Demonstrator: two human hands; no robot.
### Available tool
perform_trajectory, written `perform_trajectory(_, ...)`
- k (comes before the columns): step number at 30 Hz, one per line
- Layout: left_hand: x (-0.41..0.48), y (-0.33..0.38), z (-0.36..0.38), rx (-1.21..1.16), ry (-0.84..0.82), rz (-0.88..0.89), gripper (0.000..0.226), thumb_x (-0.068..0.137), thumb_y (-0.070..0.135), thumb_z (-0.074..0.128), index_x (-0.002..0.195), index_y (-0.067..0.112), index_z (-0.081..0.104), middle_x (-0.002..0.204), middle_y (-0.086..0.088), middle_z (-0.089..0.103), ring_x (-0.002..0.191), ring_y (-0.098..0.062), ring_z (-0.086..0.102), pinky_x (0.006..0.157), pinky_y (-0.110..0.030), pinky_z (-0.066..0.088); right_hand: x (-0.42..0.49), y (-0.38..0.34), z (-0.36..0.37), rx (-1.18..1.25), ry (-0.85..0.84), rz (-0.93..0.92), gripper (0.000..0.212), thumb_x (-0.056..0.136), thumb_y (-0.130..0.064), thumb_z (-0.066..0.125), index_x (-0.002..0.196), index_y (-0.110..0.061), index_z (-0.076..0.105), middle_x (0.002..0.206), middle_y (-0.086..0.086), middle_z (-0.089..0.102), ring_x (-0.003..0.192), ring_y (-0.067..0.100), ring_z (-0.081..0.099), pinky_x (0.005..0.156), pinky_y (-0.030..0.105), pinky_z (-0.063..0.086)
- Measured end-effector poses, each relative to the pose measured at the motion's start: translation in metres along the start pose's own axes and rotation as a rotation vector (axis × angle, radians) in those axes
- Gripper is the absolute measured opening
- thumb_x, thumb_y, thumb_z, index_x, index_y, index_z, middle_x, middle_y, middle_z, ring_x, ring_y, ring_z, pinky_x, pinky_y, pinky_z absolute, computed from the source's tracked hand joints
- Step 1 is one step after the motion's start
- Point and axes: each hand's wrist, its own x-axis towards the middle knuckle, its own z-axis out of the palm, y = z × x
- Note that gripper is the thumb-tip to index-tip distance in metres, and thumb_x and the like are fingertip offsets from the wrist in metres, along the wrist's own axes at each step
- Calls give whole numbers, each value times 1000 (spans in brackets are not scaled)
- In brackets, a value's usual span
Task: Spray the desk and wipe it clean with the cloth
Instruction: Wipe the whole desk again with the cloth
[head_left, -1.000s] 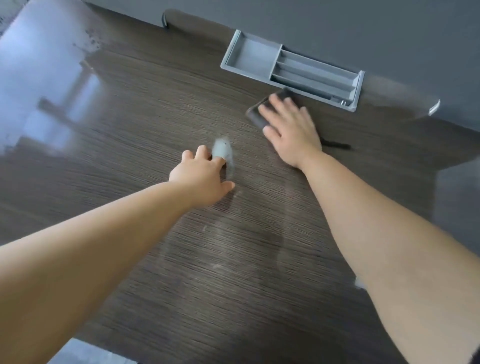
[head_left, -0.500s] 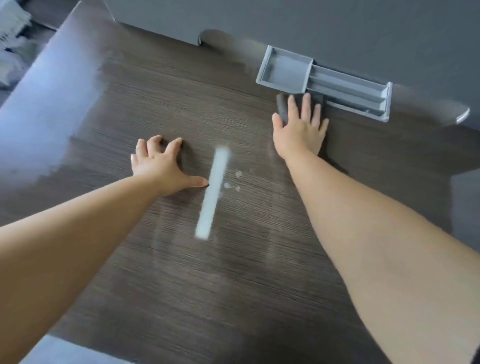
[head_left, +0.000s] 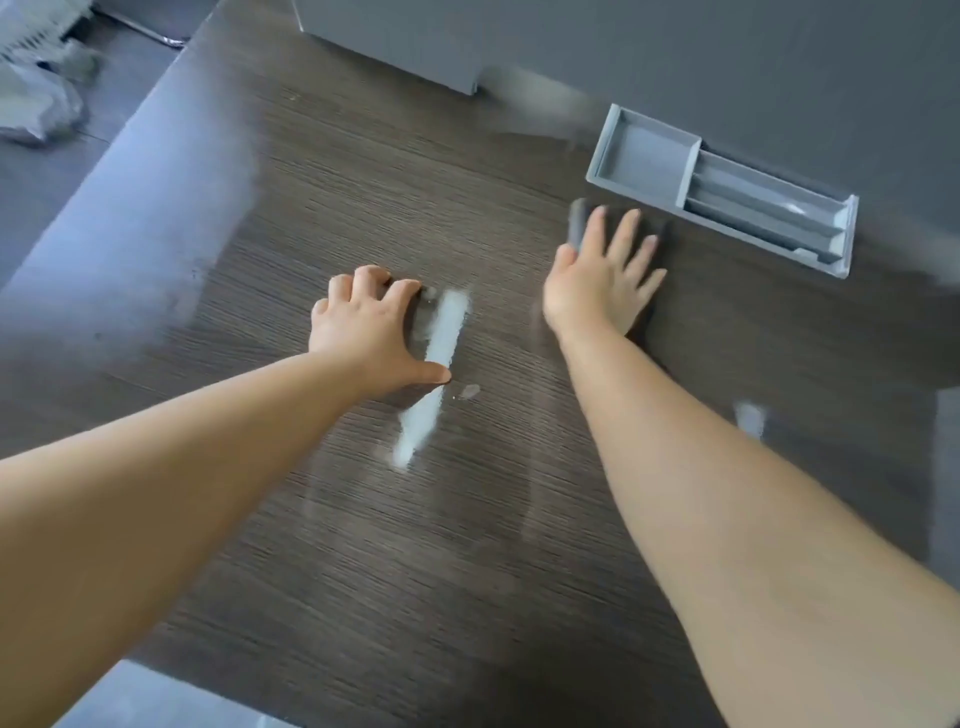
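One cloth under right hand

The desk is dark brown with lots of thin, straight lines like wood, and its left side shines a pale blue-grey. On the brown there is a long white streak and a little whitish spot beside it. The tray at the back is light grey all over, the wall behind it is a darker plain grey, and the cloth is very dark grey, almost black.
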Motion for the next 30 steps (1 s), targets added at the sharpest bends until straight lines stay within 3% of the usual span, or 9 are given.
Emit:
perform_trajectory(3,11,-9,-2,15,42,-9,105,60,73,66,145,33,20,154,-5,9,143,-30,-2,116,-44,7,-48,-24,16,-60,-77,-519,55,99,-42,32,151,-32,16,161,-2,2,147,26,2,116,48,0)
perform_trajectory(5,21,-18,-8,35,26,-4,110,59,76,63,147,32,15,156,-5,4,144,-30,-9,118,-44,0,-46,-15,14,-89,-121,-733,52,100,-41,33,150,-34,19,160,-6,5,147,23,4,117,44,0)
perform_trajectory(7,27,-27,-14,77,-7,12,113,58,78,63,148,32,12,156,-5,4,144,-29,-7,118,-44,0,-16,-3,8,-89,-80,-605,51,100,-41,31,150,-36,20,160,-8,6,147,22,5,117,44,2)
perform_trajectory(10,29,-39,-16,79,-77,26,117,57,75,66,149,32,8,155,-3,3,143,-28,-4,119,-43,5,22,-6,0,-37,-50,-97,53,101,-42,24,151,-35,11,160,-7,-3,147,23,-1,118,47,1)
perform_trajectory(12,30,-40,-15,55,-106,19,119,57,74,68,149,32,5,156,-3,-1,144,-30,-7,119,-44,4,20,-27,4,-24,-26,15,54,101,-42,24,152,-33,8,160,-4,-6,147,25,-4,117,49,-1)
perform_trajectory(18,36,-38,-14,86,-124,23,123,54,76,68,149,29,6,156,-5,1,143,-32,-5,117,-48,6,-29,-35,16,-84,-78,-546,53,100,-44,31,150,-35,18,160,-6,4,147,22,3,117,45,1)
perform_trajectory(20,37,-38,-15,107,-140,28,123,54,77,67,149,28,5,156,-6,1,143,-33,-4,117,-49,7,-2,-30,11,-91,-65,-499,52,100,-44,29,150,-36,18,160,-8,4,147,21,4,118,44,1)
perform_trajectory(25,40,-38,-15,128,-148,17,125,52,77,68,149,29,5,155,-5,1,142,-33,-3,116,-51,9,51,-61,3,-59,-69,-111,55,101,-44,24,152,-34,7,160,-4,-8,147,24,-4,118,49,-1)
perform_trajectory(30,39,-32,-19,153,-178,-5,126,51,77,68,149,29,4,155,-6,2,142,-34,-2,116,-51,11,-3,-73,20,-124,-91,-645,54,100,-46,29,151,-34,16,161,-5,3,147,23,3,117,46,3)
